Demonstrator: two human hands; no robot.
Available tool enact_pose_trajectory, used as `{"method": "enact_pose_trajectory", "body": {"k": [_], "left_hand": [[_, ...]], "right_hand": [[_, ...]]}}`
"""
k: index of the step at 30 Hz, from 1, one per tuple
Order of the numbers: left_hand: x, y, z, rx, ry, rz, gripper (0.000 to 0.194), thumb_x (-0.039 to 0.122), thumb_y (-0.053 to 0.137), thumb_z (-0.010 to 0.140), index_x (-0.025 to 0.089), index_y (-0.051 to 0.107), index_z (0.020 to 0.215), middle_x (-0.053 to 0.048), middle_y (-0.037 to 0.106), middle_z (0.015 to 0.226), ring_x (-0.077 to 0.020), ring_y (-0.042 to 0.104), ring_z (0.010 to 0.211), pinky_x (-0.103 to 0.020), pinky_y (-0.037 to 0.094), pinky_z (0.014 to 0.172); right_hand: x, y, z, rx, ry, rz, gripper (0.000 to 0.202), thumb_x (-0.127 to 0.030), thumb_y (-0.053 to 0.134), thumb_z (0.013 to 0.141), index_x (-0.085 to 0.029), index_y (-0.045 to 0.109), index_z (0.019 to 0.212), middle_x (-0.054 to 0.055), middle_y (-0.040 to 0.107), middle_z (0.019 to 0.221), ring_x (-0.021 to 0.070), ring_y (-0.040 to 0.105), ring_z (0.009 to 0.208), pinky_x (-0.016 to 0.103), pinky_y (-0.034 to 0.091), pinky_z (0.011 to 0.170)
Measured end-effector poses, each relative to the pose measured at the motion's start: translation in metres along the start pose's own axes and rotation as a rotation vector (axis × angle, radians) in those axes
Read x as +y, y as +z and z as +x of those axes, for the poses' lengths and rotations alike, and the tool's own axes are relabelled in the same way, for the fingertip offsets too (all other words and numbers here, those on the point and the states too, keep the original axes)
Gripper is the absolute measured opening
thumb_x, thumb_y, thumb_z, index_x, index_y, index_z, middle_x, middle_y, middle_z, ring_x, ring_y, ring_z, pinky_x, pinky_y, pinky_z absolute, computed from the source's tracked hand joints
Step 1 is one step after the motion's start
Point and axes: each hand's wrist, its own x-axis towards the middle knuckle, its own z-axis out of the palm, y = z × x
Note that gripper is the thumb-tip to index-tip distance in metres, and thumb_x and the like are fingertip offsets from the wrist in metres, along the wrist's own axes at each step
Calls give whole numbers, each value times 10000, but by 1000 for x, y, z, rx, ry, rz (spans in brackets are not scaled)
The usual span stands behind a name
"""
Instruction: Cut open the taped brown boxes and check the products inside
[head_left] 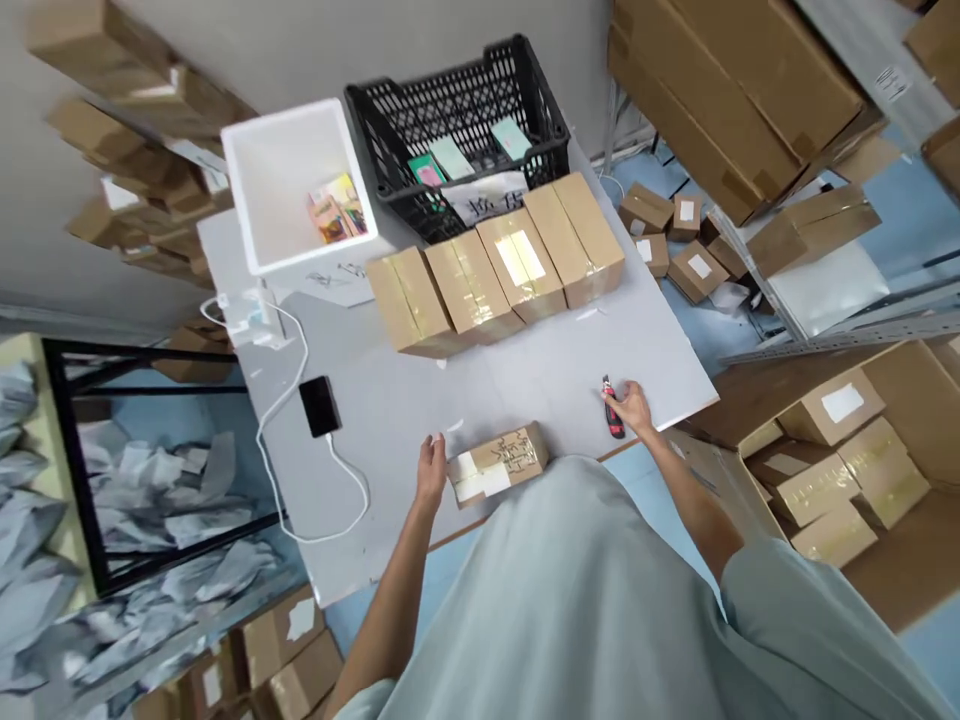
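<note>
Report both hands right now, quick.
Left hand: open, resting against the end of the small taped cardboard box.
Right hand: fingers on the red-and-black utility knife lying on the white table; a closed grip cannot be told.

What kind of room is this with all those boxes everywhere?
Probably a packing or shipping room. Taped cardboard boxes stand in a row on the white table, and more fill a big carton on the floor. The left hand steadies a small box; the right hand touches a box cutter.

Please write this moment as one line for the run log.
left hand: touching small labelled box | right hand: on red-black cutter | table: four taped boxes in row
</note>
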Motion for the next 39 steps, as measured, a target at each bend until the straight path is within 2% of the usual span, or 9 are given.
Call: {"method": "enact_pose_trajectory", "body": {"k": [5, 7, 10, 13, 18, 24, 28, 33, 39], "left_hand": [[-43, 22, -55, -56, -75, -100, 1176, 930, 442, 1027, 157, 167, 1868, -250, 418, 1854, -398, 416, 1740, -531, 349, 1427], [-47, 29, -63, -81, -23, -113, 1376, 965, 641, 906, 161, 98, 1882, -241, 328, 1903, -390, 333, 1780, -515, 285, 1451], [-50, 32, -65, -113, 175, 38, 1657, 984, 816, 720, 90, 35, 1876, -330, 231, 1907, -492, 235, 1793, -652, 183, 1452], [-55, 25, -61, -146, 324, 182, 1631, 938, 880, 707, 152, 75, 1888, -330, 172, 1921, -527, 138, 1805, -752, 144, 1418], [-69, 9, -50, -244, 457, 217, 1430, 913, 830, 819, 198, 206, 1888, -308, 107, 1939, -524, 68, 1814, -733, 150, 1415], [-78, 7, -31, -367, 587, 84, 1375, 818, 876, 854, 278, 166, 1901, -242, 237, 1931, -479, 194, 1803, -699, 118, 1439], [-79, 12, -24, -428, 640, -30, 1388, 775, 909, 833, 297, 161, 1899, -209, 271, 1927, -462, 255, 1785, -688, 152, 1441], [-76, 18, -23, -477, 621, -130, 1394, 759, 936, 816, 308, 179, 1896, -215, 207, 1943, -435, 178, 1816, -664, 149, 1447], [-74, 25, -22, -498, 620, -201, 1430, 771, 968, 777, 302, 207, 1893, -220, 194, 1942, -468, 164, 1812, -677, 143, 1442]], "right_hand": [[17, 20, -38, 24, -43, -183, 487, -474, 863, 838, -212, 649, 1188, 214, 761, 1355, 371, 705, 1303, 455, 572, 1103], [8, 25, -33, 25, -58, -241, 379, -423, 771, 889, -208, 646, 1175, 216, 763, 1355, 355, 717, 1263, 447, 572, 1072], [-10, 35, -22, -25, -101, -297, 320, -425, 707, 912, -222, 645, 1152, 177, 794, 1287, 324, 750, 1156, 428, 584, 1021], [-32, 44, -20, -124, -212, -233, 278, -432, 723, 869, -250, 649, 1065, 103, 821, 1110, 286, 763, 1025, 397, 593, 980], [-80, 54, -47, -359, -450, -115, 253, -415, 633, 873, -247, 650, 1061, 50, 778, 997, 247, 736, 930, 352, 582, 895], [-160, 59, -118, -538, -689, -560, 353, -406, 454, 1114, -208, 646, 1334, 90, 821, 969, 330, 740, 862, 386, 530, 820], [-204, 75, -176, -650, -893, -858, 450, -494, 390, 1234, -219, 684, 1435, 140, 861, 1264, 336, 788, 1086, 373, 528, 900], [-229, 99, -221, -740, -892, -1181, 477, -488, 382, 1266, -200, 702, 1473, 179, 820, 1422, 342, 782, 1236, 390, 537, 972], [-234, 106, -236, -685, -825, -1349, 521, -485, 354, 1269, -160, 672, 1523, 206, 808, 1439, 358, 787, 1247, 411, 544, 990]]}}
